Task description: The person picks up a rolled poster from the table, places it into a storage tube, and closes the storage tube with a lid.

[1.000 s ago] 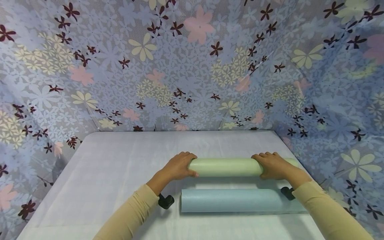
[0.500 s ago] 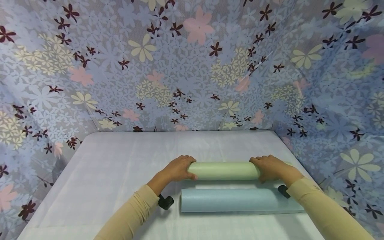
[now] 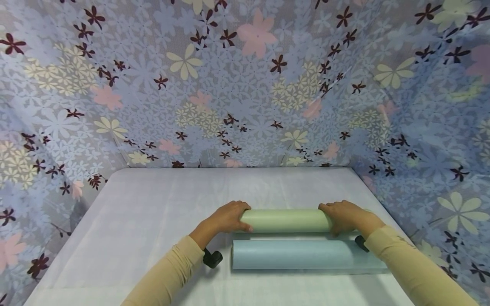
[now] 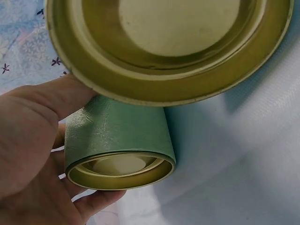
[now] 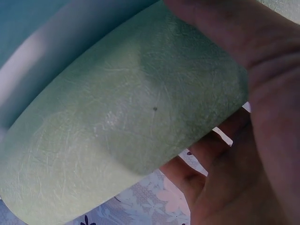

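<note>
A light green tube point(image 3: 285, 221) lies crosswise on the right half of the table. My left hand point(image 3: 226, 217) grips its left end; thumb and fingers go round opposite sides of the tube in the left wrist view. Nearer its right end, my right hand point(image 3: 346, 216) holds the tube from above, thumb on one side and fingers on the other. A light blue tube point(image 3: 298, 255) lies parallel just in front, a narrow gap between them. Both tubes show recessed gold-coloured end caps in the left wrist view, the nearer being the blue tube's end point(image 4: 178, 28).
A white cloth covers the table point(image 3: 153, 212). Flower-patterned curtains point(image 3: 229, 85) close off its back and both sides, the right one close to the tubes' right ends. A black wrist camera point(image 3: 212, 258) hangs beside the blue tube's left end.
Both hands have brought the green tube a little toward me and lower, closer to the blue tube. The blue tube has stayed in place.
</note>
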A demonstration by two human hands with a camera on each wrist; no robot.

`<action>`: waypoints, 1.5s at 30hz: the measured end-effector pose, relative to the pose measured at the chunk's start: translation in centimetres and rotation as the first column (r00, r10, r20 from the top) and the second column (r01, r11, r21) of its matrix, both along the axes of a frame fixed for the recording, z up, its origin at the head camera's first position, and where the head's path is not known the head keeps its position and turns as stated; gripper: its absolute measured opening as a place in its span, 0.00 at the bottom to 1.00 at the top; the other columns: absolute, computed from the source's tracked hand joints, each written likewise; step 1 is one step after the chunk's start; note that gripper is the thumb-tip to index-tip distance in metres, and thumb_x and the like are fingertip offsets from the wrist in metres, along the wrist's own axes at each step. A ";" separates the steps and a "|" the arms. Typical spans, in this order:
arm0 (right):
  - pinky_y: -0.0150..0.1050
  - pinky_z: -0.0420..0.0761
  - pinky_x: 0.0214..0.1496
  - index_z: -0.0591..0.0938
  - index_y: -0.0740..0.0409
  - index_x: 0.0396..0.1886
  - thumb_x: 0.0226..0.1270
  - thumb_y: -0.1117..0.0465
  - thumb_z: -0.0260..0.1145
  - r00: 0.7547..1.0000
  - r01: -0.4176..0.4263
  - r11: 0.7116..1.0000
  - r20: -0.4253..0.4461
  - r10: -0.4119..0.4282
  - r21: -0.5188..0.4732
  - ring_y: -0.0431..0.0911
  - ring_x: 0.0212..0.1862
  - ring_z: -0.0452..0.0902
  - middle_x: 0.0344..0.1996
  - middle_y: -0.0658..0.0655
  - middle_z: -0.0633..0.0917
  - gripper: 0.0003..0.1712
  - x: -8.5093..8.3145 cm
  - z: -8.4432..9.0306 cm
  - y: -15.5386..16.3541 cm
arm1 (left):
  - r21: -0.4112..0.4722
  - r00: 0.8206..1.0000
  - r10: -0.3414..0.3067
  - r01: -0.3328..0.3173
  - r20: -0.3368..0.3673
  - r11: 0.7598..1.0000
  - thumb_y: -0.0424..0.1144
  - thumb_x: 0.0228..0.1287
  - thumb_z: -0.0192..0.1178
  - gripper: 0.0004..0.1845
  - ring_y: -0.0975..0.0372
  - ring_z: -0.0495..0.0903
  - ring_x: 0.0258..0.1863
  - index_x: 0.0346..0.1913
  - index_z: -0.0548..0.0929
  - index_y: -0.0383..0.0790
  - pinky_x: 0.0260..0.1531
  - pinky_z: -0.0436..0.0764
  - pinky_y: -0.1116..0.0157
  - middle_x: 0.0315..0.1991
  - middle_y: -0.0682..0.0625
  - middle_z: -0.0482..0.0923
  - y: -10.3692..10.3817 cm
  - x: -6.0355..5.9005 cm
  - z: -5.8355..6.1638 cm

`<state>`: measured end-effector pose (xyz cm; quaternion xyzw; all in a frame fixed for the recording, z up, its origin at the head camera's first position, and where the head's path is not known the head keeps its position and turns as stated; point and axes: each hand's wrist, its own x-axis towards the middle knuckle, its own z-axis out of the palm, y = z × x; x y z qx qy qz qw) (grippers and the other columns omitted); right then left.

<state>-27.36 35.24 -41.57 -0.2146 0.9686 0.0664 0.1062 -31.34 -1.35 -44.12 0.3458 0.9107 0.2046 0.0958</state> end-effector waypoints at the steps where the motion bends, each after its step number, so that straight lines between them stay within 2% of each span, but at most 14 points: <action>1: 0.50 0.76 0.40 0.74 0.52 0.48 0.34 0.52 0.79 1.000 -0.002 1.000 0.000 0.002 0.001 0.47 0.36 0.78 0.36 0.50 0.82 0.37 0.0 0.0 0.0 | 0.001 1.000 -0.002 0.002 0.000 1.000 0.55 0.51 0.69 0.34 0.59 0.75 0.48 0.58 0.75 0.42 0.47 0.74 0.61 0.53 0.49 0.78 0.0 0.0 -0.1; 10: 0.50 0.76 0.39 0.73 0.51 0.46 0.33 0.52 0.80 1.000 -0.004 1.000 0.001 0.004 -0.014 0.46 0.35 0.78 0.36 0.49 0.82 0.37 0.0 0.0 -0.1 | 0.005 1.000 0.007 -0.007 0.007 1.000 0.56 0.51 0.68 0.34 0.61 0.75 0.47 0.58 0.75 0.42 0.47 0.74 0.62 0.53 0.50 0.78 -0.1 -0.1 -0.1; 17: 0.51 0.76 0.41 0.74 0.51 0.49 0.34 0.52 0.80 1.000 0.000 1.000 0.000 0.000 -0.015 0.48 0.37 0.78 0.37 0.50 0.82 0.38 -0.2 -0.2 0.0 | 0.012 1.000 0.010 -0.010 0.004 1.000 0.55 0.51 0.69 0.33 0.59 0.74 0.47 0.58 0.74 0.42 0.47 0.74 0.60 0.51 0.49 0.77 -0.2 0.2 -0.1; 29: 0.55 0.75 0.45 0.73 0.53 0.56 0.36 0.49 0.80 1.000 -0.015 0.999 -0.027 0.015 -0.030 0.53 0.45 0.78 0.44 0.54 0.81 0.43 -0.5 -0.3 0.7 | 0.007 0.998 0.050 -0.050 -0.036 0.999 0.56 0.52 0.68 0.39 0.52 0.71 0.60 0.64 0.70 0.43 0.58 0.71 0.54 0.60 0.45 0.72 -1.3 0.4 0.1; 34: 0.57 0.75 0.47 0.72 0.55 0.58 0.37 0.48 0.79 1.000 -0.006 1.000 -0.016 0.006 -0.030 0.56 0.48 0.77 0.46 0.57 0.81 0.45 -0.6 -0.1 1.0 | 0.022 0.997 0.068 -0.067 -0.026 0.998 0.57 0.54 0.65 0.39 0.51 0.67 0.64 0.66 0.68 0.44 0.62 0.68 0.52 0.63 0.45 0.69 -2.0 0.4 0.7; 38: 0.58 0.74 0.47 0.72 0.55 0.59 0.40 0.47 0.78 1.000 0.000 0.998 -0.005 -0.001 -0.058 0.57 0.49 0.77 0.48 0.59 0.80 0.44 -0.5 0.4 1.3 | 0.052 0.994 0.111 -0.109 -0.020 0.993 0.59 0.57 0.61 0.37 0.50 0.64 0.67 0.67 0.67 0.45 0.64 0.65 0.49 0.65 0.45 0.67 -2.8 0.6 1.3; 45: 0.64 0.69 0.53 0.70 0.52 0.62 0.50 0.36 0.69 0.998 0.056 0.982 0.031 -0.052 -0.180 0.62 0.56 0.72 0.57 0.63 0.76 0.43 0.3 2.3 1.0 | 0.129 0.975 0.195 -0.182 -0.103 0.975 0.59 0.65 0.52 0.33 0.47 0.64 0.67 0.67 0.67 0.43 0.64 0.64 0.46 0.65 0.43 0.68 -5.3 0.9 2.3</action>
